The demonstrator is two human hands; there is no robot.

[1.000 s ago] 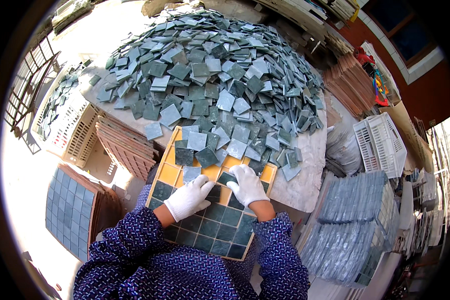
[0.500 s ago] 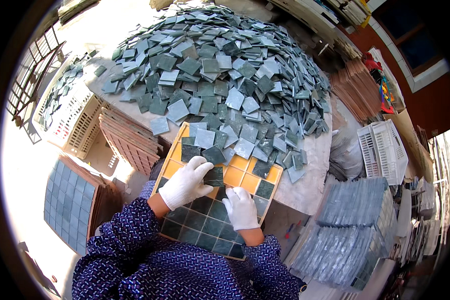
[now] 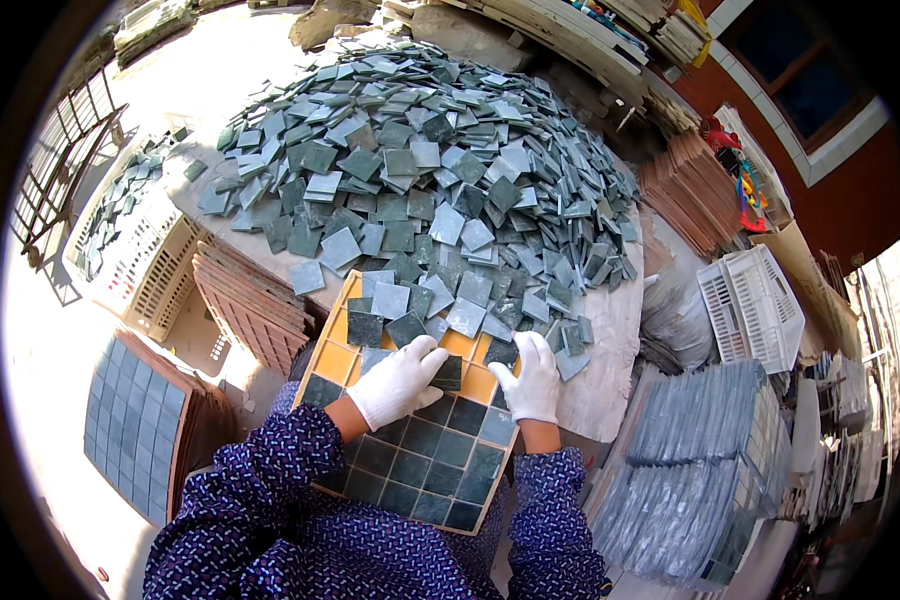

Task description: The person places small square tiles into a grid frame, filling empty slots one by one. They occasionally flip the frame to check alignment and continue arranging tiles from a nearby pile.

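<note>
Above the yellow tray (image 3: 333, 361), tile-setting seems in hand: the left hand (image 3: 398, 384) apparently pinches 1 dark tile (image 3: 449, 374) needing squaring into place, the right hand (image 3: 533, 386) spread wide.

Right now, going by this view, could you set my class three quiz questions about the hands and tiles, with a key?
1. True or false: the white-gloved left hand touches a dark green square tile.
2. Bare cells in the rectangular gridded tray are: A blue, B yellow-orange, C red.
3. Fill in, near or far: loose grey-green square tiles cover part of the tray's ____ end, from the wearer.
Key: 1 true; 2 B; 3 far.
</note>
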